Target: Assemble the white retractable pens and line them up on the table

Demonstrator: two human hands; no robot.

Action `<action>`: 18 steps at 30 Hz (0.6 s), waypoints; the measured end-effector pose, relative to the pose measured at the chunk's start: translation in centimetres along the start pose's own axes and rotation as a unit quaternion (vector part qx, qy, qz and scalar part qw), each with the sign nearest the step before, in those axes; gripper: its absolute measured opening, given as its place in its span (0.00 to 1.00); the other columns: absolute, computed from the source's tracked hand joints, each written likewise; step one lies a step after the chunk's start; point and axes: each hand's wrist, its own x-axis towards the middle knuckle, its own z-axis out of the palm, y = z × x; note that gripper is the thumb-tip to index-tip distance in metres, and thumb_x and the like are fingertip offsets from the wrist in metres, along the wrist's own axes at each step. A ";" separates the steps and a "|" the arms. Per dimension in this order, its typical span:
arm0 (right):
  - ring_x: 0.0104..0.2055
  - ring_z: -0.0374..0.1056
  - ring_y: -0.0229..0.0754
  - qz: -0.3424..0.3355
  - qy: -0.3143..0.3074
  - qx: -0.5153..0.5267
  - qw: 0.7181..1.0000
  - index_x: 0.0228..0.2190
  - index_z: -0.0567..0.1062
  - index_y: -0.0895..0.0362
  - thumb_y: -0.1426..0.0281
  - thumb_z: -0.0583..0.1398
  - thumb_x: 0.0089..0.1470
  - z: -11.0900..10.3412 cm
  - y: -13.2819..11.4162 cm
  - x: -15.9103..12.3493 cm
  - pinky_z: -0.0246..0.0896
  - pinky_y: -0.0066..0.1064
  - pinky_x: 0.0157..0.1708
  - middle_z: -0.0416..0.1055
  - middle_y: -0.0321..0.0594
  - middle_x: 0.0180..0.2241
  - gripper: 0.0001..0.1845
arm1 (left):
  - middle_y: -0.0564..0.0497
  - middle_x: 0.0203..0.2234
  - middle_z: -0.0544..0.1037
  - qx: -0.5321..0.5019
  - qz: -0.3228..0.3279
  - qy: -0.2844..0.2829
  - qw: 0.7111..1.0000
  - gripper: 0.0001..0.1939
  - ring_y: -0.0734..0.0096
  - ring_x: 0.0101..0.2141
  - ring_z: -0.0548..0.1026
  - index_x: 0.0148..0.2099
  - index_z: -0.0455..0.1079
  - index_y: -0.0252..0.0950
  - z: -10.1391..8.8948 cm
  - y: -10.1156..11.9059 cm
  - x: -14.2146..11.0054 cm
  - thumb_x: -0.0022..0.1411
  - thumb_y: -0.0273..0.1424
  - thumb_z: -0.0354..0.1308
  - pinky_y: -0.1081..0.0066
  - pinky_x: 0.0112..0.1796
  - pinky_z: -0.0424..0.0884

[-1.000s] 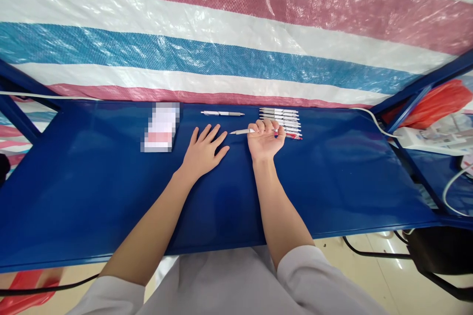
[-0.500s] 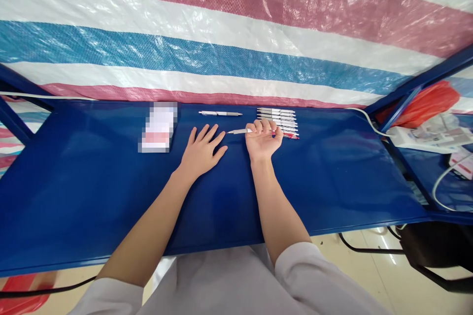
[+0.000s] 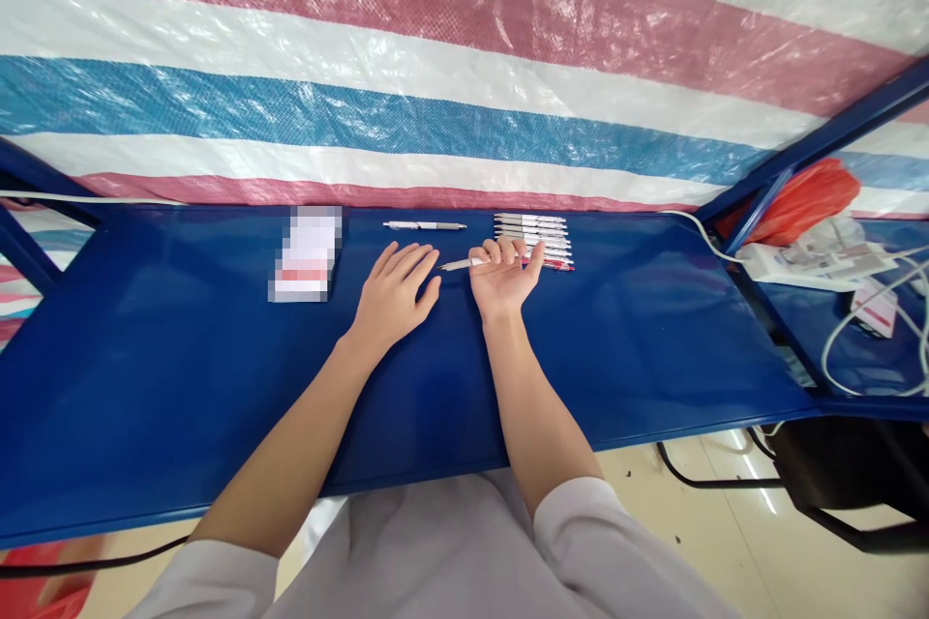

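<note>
My left hand (image 3: 392,295) rests palm down on the blue table (image 3: 639,338), fingers stretched out and holding nothing. Just to its right, my right hand (image 3: 503,285) is turned palm up, its fingers curled round a white pen with a grey grip (image 3: 457,264). The pen's tip points left and ends close to my left fingertips. Behind my right hand lie several white pens (image 3: 531,221) side by side in a row, with a red pen (image 3: 562,264) at the near end, partly hidden by the hand. A single pen (image 3: 425,225) lies apart, beyond my left hand.
A blurred-out rectangular object (image 3: 309,251) lies on the left of the table. Striped plastic sheeting (image 3: 406,126) hangs along the back edge. On the right are a blue frame post (image 3: 759,208), a red plastic bag (image 3: 813,203) and white cables (image 3: 834,338).
The view has shifted slightly. My left fingers have drawn closer together. My right hand still grips the pen, whose dark tip stays beside the left hand.
</note>
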 end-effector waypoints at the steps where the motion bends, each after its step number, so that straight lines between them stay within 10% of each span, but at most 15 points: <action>1: 0.21 0.48 0.36 0.000 0.002 -0.008 1.000 0.21 0.56 0.52 0.53 0.51 0.61 0.2 0.0 -0.1 0.54 0.32 0.25 0.47 0.27 0.19 0.22 | 0.45 0.54 0.75 -0.005 0.013 0.002 1.000 0.20 0.58 0.56 0.70 0.60 0.68 0.39 0.0 0.3 0.2 0.68 0.33 0.49 0.53 0.62 0.58; 13: 0.23 0.60 0.36 0.030 0.052 -0.107 0.992 0.22 0.62 0.52 0.53 0.52 0.59 1.7 0.3 -1.1 0.66 0.36 0.33 0.59 0.29 0.20 0.20 | 0.44 0.42 0.81 0.003 0.043 -0.003 0.999 0.16 0.60 0.45 0.78 0.47 0.75 0.36 -1.1 0.5 1.0 0.71 0.32 0.46 0.59 0.50 0.72; 18: 0.39 0.74 0.43 -0.084 0.071 -0.413 0.904 0.34 0.77 0.56 0.55 0.58 0.56 1.4 -1.5 -0.5 0.69 0.42 0.47 0.78 0.40 0.34 0.17 | 0.45 0.41 0.81 0.018 0.038 -0.001 0.999 0.17 0.61 0.44 0.78 0.46 0.76 0.35 -1.8 -0.3 0.6 0.71 0.32 0.45 0.61 0.51 0.71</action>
